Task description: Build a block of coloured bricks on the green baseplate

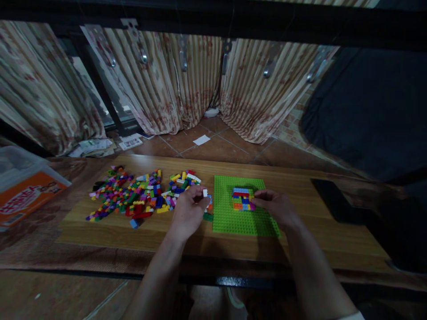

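Observation:
A green studded baseplate [247, 224] lies on the wooden table, with a low build of multicoloured toy bricks [243, 200] near its middle. My left hand [188, 211] is left of the baseplate, thumb and fingers pinching a small white toy brick [205, 193]. At the build's right edge, my right hand [276, 205] has its thumb and index finger closed against the bricks; its other fingers are partly hidden. Beside my left fingertips are a few loose bricks, including a dark green brick [207, 217] touching or close to the baseplate's left edge.
A wide pile of loose coloured bricks [123, 195] covers the left of the wooden table [196, 242]. A clear plastic box with an orange label [26, 195] stands at the far left. A black flat object [333, 200] lies at the right. Striped curtains [160, 84] hang behind.

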`<state>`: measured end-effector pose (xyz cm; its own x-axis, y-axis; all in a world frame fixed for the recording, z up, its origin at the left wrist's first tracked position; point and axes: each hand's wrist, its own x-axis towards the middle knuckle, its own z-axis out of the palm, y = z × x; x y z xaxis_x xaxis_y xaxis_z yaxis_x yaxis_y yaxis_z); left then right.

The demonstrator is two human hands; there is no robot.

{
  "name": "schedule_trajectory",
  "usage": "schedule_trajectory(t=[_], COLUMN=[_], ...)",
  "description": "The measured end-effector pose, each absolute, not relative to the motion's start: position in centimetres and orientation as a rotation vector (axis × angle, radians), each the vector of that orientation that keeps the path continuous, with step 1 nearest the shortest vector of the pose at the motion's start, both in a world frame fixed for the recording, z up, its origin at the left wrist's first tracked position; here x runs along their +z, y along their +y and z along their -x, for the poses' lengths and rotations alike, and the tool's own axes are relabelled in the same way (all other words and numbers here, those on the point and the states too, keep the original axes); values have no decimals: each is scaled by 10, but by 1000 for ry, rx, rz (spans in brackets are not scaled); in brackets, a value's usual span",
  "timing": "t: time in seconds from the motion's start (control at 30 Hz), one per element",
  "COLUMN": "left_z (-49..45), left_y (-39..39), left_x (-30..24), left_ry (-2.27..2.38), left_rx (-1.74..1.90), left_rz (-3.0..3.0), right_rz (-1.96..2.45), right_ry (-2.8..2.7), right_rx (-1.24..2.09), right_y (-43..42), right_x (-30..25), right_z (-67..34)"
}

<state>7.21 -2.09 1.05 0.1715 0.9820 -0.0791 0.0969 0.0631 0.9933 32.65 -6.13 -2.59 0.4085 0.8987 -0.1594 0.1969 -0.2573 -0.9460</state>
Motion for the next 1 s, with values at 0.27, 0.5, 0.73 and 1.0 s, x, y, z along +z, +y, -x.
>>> schedule_trajectory(t=[0.27,0.5,0.73,1.0], left_z=[-80,-79,-91,-93], left_y=[-26,-28,-35,-39], left_x=[14,16,15,14], left_ry=[1099,1070,976,963], left_rx=[995,1008,936,910], left_rz=[-1084,-1006,-1016,-972], right_rz=[1794,1770,1468,1397], right_ry=[-979,-993,-1061,-1150], right_rx=[905,782,952,1005], right_y=[-62,-73,-79,-77], right_x=[-22,-6,11,-1], right_z=[-324,-322,-258,-227])
